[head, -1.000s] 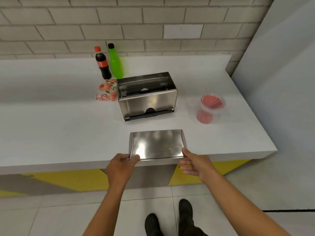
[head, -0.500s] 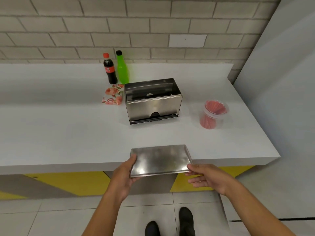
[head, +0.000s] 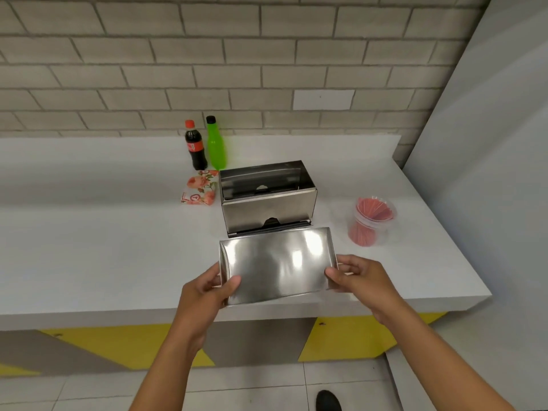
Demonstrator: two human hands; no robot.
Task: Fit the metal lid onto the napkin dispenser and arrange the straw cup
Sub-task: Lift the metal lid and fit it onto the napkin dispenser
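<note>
**Lid held above the table's near edge, dispenser open behind it**

At the centre of the head view, the metal lid (head: pixel 277 264) is held off the white table (head: pixel 103 247) by both hands, tilted so its shiny top faces the camera. From the lid's middle, the left hand (head: pixel 204 295) grips the corner at 8 o'clock, thumb pressed on the top face and fingers curled behind the short edge. The right hand (head: pixel 360 280) pinches the opposite short edge at 4 o'clock, thumb on top and fingers wrapped under. Both forearms reach up from the bottom of the frame.

At 12 o'clock from the lid stands the napkin dispenser (head: pixel 268 200), a steel box with its top open and its dark interior showing; the lid's far edge sits just in front of the dispenser's base in the picture, and whether they touch cannot be told. At 2 o'clock from the lid, well apart from the dispenser, the straw cup (head: pixel 370 222) stands upright, clear plastic and full of red straws.

At 11 o'clock from the dispenser, a cola bottle (head: pixel 195 146) and a green bottle (head: pixel 215 145) stand side by side near the brick wall (head: pixel 237 54). A floral napkin packet (head: pixel 200 188) lies just beside the dispenser's left side. One dark shoe (head: pixel 327 401) shows on the tiled floor at the bottom edge.
</note>
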